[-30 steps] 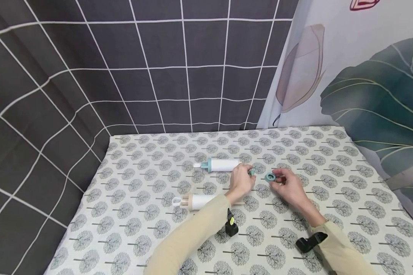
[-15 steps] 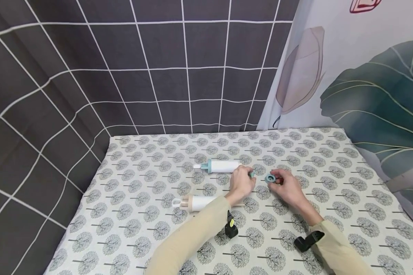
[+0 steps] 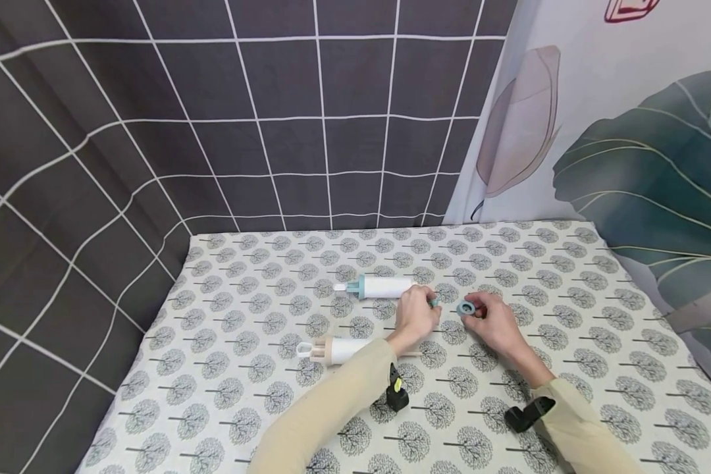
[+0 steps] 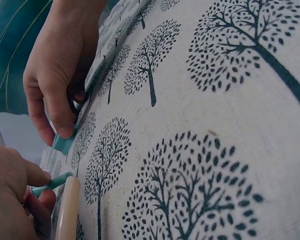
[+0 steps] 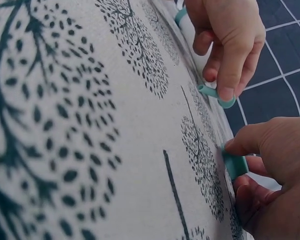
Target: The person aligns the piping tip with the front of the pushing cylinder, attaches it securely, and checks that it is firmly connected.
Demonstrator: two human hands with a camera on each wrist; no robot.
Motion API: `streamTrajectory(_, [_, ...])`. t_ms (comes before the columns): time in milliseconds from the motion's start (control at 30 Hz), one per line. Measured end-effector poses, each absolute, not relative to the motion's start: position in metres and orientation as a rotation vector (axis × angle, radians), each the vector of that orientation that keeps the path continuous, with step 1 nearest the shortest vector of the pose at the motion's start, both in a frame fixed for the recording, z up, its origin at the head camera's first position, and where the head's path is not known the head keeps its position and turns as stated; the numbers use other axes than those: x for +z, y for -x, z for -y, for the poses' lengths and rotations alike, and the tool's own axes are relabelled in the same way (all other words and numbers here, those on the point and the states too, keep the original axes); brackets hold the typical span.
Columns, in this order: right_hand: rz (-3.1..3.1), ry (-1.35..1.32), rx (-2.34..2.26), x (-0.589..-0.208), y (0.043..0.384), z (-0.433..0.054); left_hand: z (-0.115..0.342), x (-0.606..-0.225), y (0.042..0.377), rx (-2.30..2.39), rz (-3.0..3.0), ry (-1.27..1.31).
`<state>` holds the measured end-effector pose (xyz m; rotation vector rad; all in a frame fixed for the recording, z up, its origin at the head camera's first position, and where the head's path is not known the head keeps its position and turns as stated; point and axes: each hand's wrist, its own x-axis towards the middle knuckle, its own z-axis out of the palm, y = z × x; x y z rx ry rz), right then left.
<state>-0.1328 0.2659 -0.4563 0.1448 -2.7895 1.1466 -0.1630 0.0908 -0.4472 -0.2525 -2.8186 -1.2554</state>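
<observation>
My left hand (image 3: 416,313) pinches a small teal piece with a thin tubular stem (image 5: 210,91) between thumb and fingers. To its right, my right hand (image 3: 498,322) holds a teal ring-shaped cap (image 5: 235,162) by its edge, its round opening showing in the head view. A small gap separates the two teal parts. Beside the left hand lies a white cylinder with a teal collar (image 3: 385,287) and a white end piece; the hand hides its right end. A second white cylinder with a beige collar (image 3: 346,349) lies nearer, partly covered by the left forearm.
A cloth printed with trees (image 3: 225,395) covers the table. A dark curtain with white grid lines (image 3: 355,145) hangs behind and at the left. On the right hangs a pale curtain with large leaves (image 3: 658,164). A beige rod-like end (image 4: 69,207) lies close to the left hand.
Both hands stay nearly in place, still holding the teal parts. The teal ring has tilted very slightly; the cylinders have not moved on the cloth.
</observation>
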Motion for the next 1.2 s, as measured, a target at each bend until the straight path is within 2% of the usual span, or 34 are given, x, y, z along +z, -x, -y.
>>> streamTrajectory(767, [2.756, -0.170, 1.156, -0.455, 0.129, -0.263, -0.080, -0.441, 0.163, -1.404, 2.745, 0.327])
streamTrajectory(1200, [2.756, -0.136, 1.273, -0.453, 0.124, -0.267, -0.076, -0.439, 0.160, -1.545, 2.754, 0.283])
